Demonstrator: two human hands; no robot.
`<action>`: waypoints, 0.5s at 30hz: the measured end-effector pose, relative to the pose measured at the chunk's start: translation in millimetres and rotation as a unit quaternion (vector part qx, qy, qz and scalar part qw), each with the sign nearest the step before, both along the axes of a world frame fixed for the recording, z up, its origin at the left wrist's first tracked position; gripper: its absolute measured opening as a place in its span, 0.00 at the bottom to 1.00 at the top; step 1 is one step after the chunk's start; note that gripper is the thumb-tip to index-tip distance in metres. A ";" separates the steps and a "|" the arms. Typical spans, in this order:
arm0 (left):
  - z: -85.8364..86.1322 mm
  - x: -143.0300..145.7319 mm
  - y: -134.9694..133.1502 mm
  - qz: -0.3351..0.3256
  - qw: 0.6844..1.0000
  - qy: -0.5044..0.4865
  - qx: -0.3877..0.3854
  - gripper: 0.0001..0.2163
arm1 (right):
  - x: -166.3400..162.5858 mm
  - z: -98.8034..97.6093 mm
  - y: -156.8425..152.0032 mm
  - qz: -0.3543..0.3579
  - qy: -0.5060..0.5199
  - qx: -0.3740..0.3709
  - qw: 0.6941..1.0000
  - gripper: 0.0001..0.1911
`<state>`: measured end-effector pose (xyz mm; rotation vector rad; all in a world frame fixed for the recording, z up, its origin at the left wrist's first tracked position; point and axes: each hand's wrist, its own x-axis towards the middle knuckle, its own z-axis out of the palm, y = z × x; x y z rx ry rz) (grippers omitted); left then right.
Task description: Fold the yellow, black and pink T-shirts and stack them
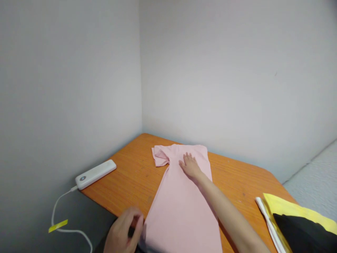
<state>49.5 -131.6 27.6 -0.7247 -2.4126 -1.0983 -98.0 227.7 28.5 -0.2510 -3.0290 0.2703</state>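
Observation:
A pink garment (181, 203) lies folded lengthwise on an orange wooden table (131, 179), one short sleeve sticking out at its far left. My right hand (190, 165) rests flat on the garment's upper part, fingers stretched out. My left hand (125, 233) is at the table's near edge, fingers curled and pinching the garment's lower left edge.
A white power bank (95, 174) with a white cable (60, 218) lies at the table's left edge. A stack of folded yellow, white and black clothes (295, 221) sits at the near right corner. Grey walls close the far sides; a bed (316, 179) is at right.

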 end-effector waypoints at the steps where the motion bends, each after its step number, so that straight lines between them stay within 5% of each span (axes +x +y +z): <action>1: 12.6 -20.5 12.2 -0.009 1.000 -0.019 -0.020 0.08 | -2.6 1.1 -15.1 0.016 0.003 -0.010 1.000 0.37; 4: 37.3 -96.1 57.5 -0.039 0.995 -0.023 -0.084 0.09 | -6.4 2.1 -56.6 0.051 0.005 -0.036 0.998 0.37; 8: 41.8 -183.4 106.4 -0.048 0.975 0.047 -0.214 0.19 | 0.5 0.1 -87.9 0.092 0.010 -0.057 0.994 0.36; 12: 37.9 -215.4 119.9 -0.070 0.945 0.050 -0.314 0.12 | 4.0 -0.1 -83.3 0.154 0.008 -0.112 0.982 0.33; 15: 36.6 -224.9 115.9 -0.081 0.936 0.029 -0.341 0.13 | -0.4 2.1 -63.4 0.113 0.011 -0.121 0.986 0.31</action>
